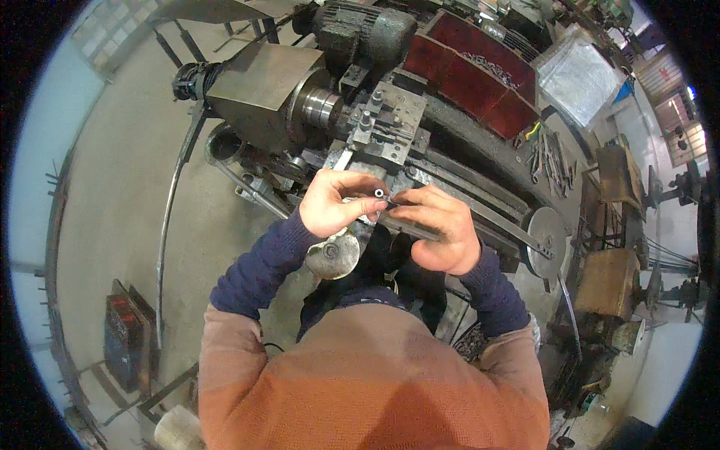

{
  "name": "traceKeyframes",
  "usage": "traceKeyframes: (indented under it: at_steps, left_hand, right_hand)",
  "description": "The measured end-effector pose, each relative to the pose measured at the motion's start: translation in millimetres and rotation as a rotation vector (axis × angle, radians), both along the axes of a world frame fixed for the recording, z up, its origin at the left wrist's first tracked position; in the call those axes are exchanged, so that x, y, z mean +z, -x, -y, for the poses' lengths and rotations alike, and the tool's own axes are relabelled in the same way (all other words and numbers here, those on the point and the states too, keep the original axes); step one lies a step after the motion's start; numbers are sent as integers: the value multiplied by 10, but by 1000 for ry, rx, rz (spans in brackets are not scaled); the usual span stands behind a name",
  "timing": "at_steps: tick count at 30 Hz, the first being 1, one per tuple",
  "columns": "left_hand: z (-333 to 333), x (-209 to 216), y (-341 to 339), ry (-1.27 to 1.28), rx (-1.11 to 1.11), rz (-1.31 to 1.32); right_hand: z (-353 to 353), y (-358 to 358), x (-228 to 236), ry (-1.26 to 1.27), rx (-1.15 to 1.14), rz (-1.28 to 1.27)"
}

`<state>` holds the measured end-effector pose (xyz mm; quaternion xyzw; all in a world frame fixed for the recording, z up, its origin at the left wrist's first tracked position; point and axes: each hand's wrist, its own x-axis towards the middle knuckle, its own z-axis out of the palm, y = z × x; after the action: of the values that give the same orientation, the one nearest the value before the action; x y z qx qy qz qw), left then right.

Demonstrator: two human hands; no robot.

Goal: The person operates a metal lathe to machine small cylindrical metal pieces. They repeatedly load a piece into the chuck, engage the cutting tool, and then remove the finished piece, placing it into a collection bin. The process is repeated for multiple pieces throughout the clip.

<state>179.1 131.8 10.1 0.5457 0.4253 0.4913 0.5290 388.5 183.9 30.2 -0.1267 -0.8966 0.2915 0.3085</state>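
A small round metal piece with a hole through it (379, 193) sits between my hands, its open end facing up. My left hand (331, 202) pinches it between thumb and fingers. My right hand (442, 229) comes in from the other side, fingers bent together with their tips beside the piece. A thin dark bit shows at those fingertips, too small to name. Both hands are above the near side of a lathe, in front of its tool post (390, 112). The lathe's shiny spindle nose (321, 107) lies beyond my left hand.
A round handwheel (334, 256) is just below my left wrist. Behind the lathe bed stand a dark red bin (480, 94) with small metal parts and a motor (360, 34). Wrenches (551, 165) lie at the right, near a large disc (546, 240). A long bar (166, 232) slants at the left.
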Motion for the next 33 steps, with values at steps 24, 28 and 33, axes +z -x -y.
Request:
traceKeyframes:
  at_steps: [24, 28, 33]
  left_hand:
    - [67, -100, -64, -583, -37, -883]
    - [73, -91, -46, -497, -68, -602]
    - [76, 26, -28, -216, -159, -278]
  right_hand:
    - [65, 117, -73, 353, -19, 209]
    - [-15, 21, -179, 634, 71, 60]
    - [-47, -77, -499, 920, 229, -242]
